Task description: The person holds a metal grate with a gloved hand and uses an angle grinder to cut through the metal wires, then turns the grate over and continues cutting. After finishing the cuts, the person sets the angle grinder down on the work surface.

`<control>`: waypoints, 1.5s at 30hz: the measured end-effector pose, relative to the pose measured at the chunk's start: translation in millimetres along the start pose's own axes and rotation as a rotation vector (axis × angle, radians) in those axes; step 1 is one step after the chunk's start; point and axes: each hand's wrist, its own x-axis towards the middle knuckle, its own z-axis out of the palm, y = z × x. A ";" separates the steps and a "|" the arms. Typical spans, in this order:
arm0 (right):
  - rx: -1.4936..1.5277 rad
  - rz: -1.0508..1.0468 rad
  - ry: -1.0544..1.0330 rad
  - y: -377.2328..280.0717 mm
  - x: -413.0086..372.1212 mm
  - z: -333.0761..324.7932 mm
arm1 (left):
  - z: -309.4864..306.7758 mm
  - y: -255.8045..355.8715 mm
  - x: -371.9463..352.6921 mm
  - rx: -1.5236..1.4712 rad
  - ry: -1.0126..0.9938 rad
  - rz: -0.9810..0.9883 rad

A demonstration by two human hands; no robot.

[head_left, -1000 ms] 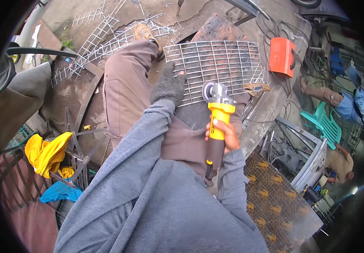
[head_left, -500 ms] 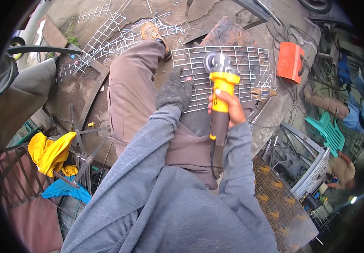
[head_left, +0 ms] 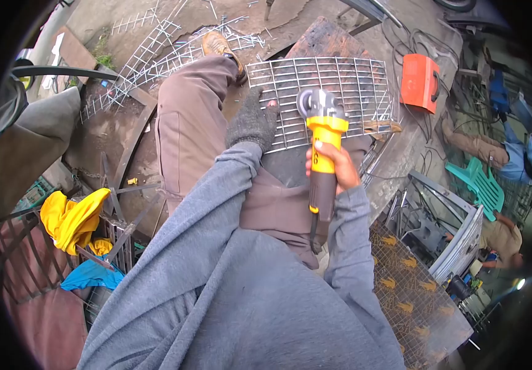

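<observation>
A welded wire grid panel [head_left: 346,83] lies flat on a rusty steel plate [head_left: 324,38]. My left hand [head_left: 252,122], in a dark knit glove, presses on the grid's near left part. My right hand [head_left: 333,166] is bare and grips the yellow and black body of an angle grinder [head_left: 321,139]. The grinder's grey head hangs over the grid's near edge, a little right of my left hand. Its black cord runs down toward my lap. My left leg in brown trousers stretches beside the panel, and my boot [head_left: 219,44] rests at its far left corner.
An orange welding machine [head_left: 418,82] with cables sits right of the grid. More wire ladder strips [head_left: 155,55] lie at far left. A seated person [head_left: 512,148] and a green plastic chair [head_left: 478,185] are at right. Yellow cloth [head_left: 72,219] hangs on scrap metal at left.
The grinder first swung forward over the middle of the grid, then drew back toward its near edge. My left hand stayed pressed on the grid.
</observation>
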 end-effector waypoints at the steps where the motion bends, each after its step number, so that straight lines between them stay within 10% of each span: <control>1: 0.021 0.025 0.041 9.6 -14.3 -2.9 | 0.0 -0.1 -0.2 0.006 0.011 0.014; 9: -0.010 0.058 0.198 62.7 -94.1 -14.9 | 7.2 -8.1 2.6 -0.055 0.065 0.063; 14: -0.745 -0.389 0.512 69.3 -84.2 -31.9 | 9.8 -9.3 2.2 -0.031 0.098 0.063; 20: -0.947 -0.312 0.551 54.4 -69.5 -28.0 | 5.5 -4.8 0.0 -0.013 0.078 0.037; 45: -0.567 -0.179 0.390 37.1 -39.0 -20.5 | 2.4 -2.6 -2.9 0.008 0.089 0.056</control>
